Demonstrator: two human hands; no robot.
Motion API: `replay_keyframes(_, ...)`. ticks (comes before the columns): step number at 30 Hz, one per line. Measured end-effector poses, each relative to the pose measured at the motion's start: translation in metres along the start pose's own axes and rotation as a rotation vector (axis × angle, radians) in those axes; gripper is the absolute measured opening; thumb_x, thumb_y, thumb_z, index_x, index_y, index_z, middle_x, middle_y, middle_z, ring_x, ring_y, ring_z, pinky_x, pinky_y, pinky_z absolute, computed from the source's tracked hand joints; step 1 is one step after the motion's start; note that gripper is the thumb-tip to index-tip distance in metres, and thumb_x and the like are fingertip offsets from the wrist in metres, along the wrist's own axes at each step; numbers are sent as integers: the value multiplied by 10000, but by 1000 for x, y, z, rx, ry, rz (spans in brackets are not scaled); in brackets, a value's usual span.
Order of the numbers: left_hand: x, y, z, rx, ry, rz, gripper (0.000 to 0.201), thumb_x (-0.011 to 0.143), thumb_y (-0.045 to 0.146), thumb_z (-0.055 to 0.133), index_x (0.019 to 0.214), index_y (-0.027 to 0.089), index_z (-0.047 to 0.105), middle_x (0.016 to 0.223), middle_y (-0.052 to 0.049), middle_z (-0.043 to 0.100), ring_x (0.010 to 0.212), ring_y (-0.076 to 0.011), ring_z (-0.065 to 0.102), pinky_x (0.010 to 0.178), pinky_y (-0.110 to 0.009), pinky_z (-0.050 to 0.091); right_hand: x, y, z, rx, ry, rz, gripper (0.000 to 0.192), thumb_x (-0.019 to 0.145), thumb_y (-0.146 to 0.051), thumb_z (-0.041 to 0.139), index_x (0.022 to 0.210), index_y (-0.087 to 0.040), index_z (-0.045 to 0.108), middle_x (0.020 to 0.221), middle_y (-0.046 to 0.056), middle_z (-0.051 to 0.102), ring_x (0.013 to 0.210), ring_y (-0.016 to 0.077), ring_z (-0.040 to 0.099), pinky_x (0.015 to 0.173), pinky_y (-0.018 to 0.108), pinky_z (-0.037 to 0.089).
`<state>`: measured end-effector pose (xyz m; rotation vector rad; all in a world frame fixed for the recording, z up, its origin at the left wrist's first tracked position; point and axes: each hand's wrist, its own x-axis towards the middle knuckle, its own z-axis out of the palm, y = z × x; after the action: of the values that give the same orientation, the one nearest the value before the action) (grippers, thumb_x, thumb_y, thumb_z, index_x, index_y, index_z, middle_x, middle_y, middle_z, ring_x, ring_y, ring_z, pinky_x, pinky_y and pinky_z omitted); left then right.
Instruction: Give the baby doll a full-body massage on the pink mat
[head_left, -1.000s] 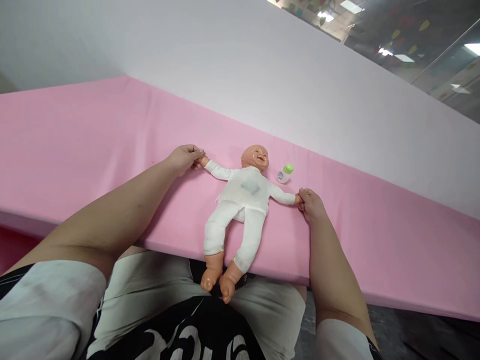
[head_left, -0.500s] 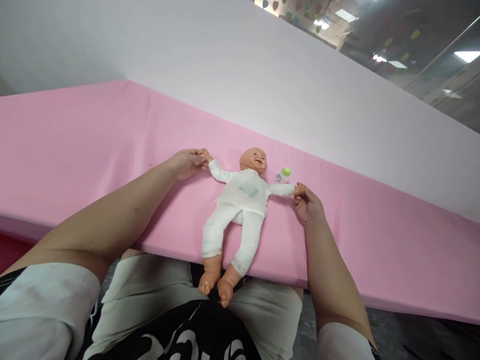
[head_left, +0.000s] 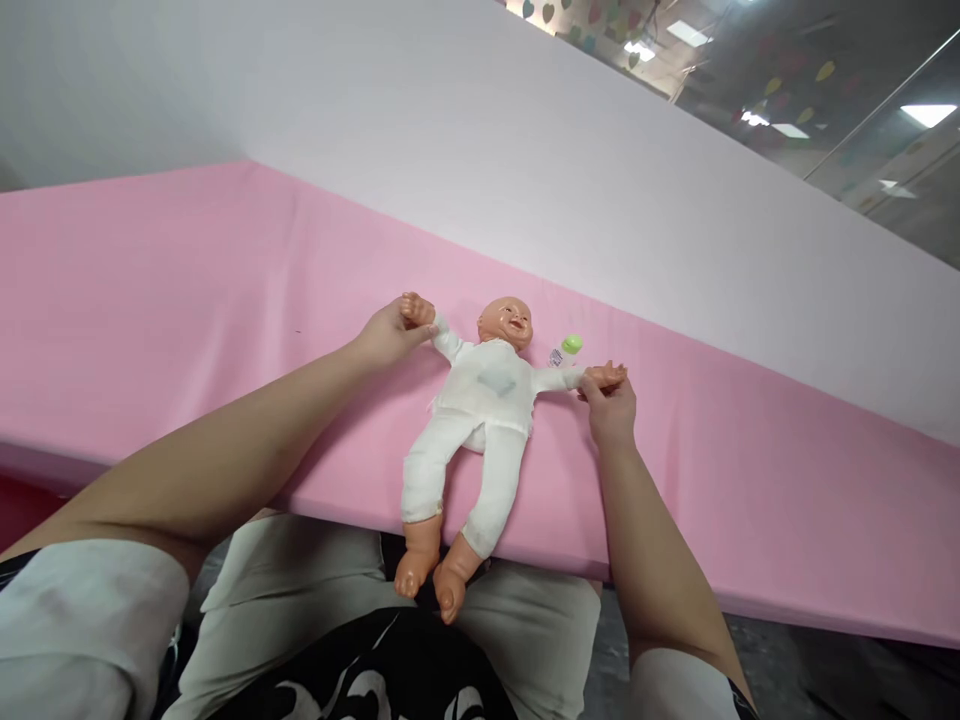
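A baby doll [head_left: 491,390] in a white cloth body lies on its back on the pink padded bench [head_left: 225,300]. Its arms are stretched out to both sides, and its feet hang past the front edge. My left hand [head_left: 390,335] is closed around the doll's wrist at the left, with the thumb on top. At the right, my right hand [head_left: 611,405] grips the other wrist from below, and the doll's small fingers stick out beyond it. My fingertips are partly hidden under the doll's arms.
A small clear bottle with a green cap [head_left: 570,345] lies beside the doll's head, close to its right-side arm. Behind the bench rises a white wall [head_left: 487,140] with a window [head_left: 750,90] above. My legs [head_left: 300,570] are against the bench's front edge.
Both my hands have shifted from the doll's hands to its wrists. The doll's hands now show beyond my grip, and its body lies where it was.
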<state>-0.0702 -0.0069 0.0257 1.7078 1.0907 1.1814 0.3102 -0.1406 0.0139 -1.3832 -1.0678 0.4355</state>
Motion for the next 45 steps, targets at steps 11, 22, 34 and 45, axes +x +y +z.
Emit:
replay_keyframes(11, -43, 28, 32, 683, -457, 788, 485, 965, 182, 552, 1425, 253, 686, 1484, -46, 677, 1276, -249, 641, 1148, -403, 454, -56, -37, 45, -602, -520, -831, 451, 859, -97, 656, 1247, -295, 774, 1305, 98, 688, 1109, 280, 648, 990, 489, 594)
replay_keyframes(22, -24, 19, 21, 361, -243, 278, 390, 893, 420, 696, 1249, 268, 744, 1274, -62, 762, 1179, -313, 677, 1076, -420, 496, -32, -23, 23, -407, -235, -410, 394, 878, -318, 760, 1271, -313, 736, 1275, 72, 735, 1058, 278, 688, 953, 472, 608)
replay_keyframes(34, 14, -30, -2, 116, 163, -321, 274, 796, 393, 778, 896, 194, 620, 822, -55, 695, 695, -201, 649, 662, -327, 507, 18, 22, -26, 160, -138, 553, 499, 787, -323, 821, 1257, -209, 698, 810, 28, 760, 669, 158, 725, 597, 251, 648)
replay_keyframes(45, -22, 20, 16, 18, -12, 31, 427, 718, 376, 841, 1085, 225, 683, 1115, -60, 760, 903, -226, 712, 804, -350, 564, -9, -15, 6, 105, -269, 11, 455, 723, -404, 928, 1104, -264, 723, 1207, 47, 735, 1123, 226, 713, 957, 393, 631)
